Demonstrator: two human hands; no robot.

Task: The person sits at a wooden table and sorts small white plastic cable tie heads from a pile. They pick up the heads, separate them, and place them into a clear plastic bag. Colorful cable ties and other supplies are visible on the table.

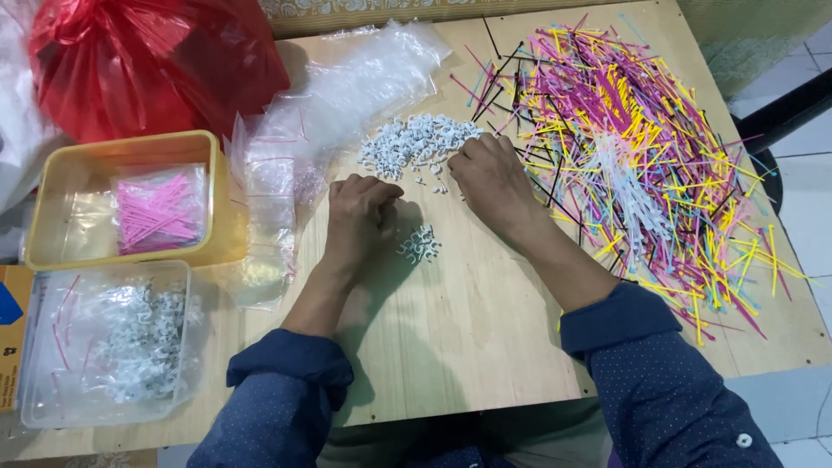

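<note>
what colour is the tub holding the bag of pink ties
Yellow tub, clearest in the head view, left of the left hand.

Bright, even light is coming from above, hands casting soft shadows on the table; red bag is glaring, edges bending slightly.

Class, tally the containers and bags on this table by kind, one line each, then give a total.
Red plastic bag: 1
Yellow tub: 1
Clear plastic tub: 1
Stack of clear plastic bags: 1 stack; the bags in it cannot be counted
Total: 4
</note>
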